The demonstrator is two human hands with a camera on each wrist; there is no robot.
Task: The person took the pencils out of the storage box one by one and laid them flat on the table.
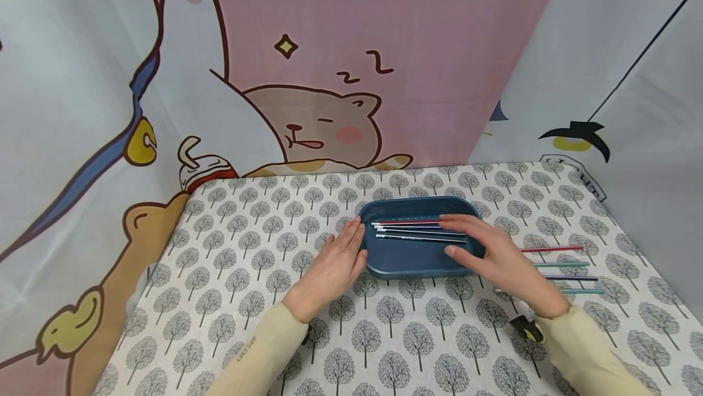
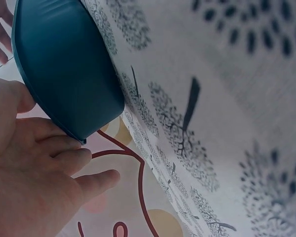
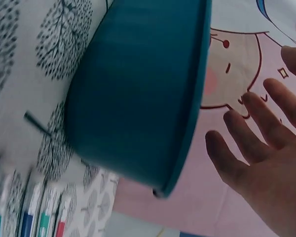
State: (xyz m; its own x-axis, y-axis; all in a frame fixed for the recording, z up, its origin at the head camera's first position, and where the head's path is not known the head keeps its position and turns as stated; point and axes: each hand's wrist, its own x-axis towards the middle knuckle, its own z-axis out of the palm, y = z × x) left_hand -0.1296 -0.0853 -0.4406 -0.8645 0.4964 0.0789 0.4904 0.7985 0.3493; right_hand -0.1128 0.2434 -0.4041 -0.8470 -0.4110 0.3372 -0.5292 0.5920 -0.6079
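A dark blue tray [image 1: 412, 265] with rounded corners sits on the patterned cloth. Several thin pen-like sticks [image 1: 420, 237], red, dark and whitish, lie side by side inside it. My left hand [image 1: 337, 262] rests against the tray's left end, fingers fairly straight along the outside of the rim. In the left wrist view that hand's thumb and fingertips touch the rim. Above the tray's right part hovers my right hand [image 1: 494, 255], fingers loosely bent and holding nothing. In the right wrist view its spread fingers [image 3: 251, 143] are apart from the rim.
Right of the tray, several more thin sticks lie in a spaced row: a red one [image 1: 555, 249], a dark blue one [image 1: 576, 278] and green ones [image 1: 584, 291]. A cartoon-printed curtain [image 1: 428, 66] hangs behind the table. Something black and yellow [image 1: 527, 327] is at my right wrist.
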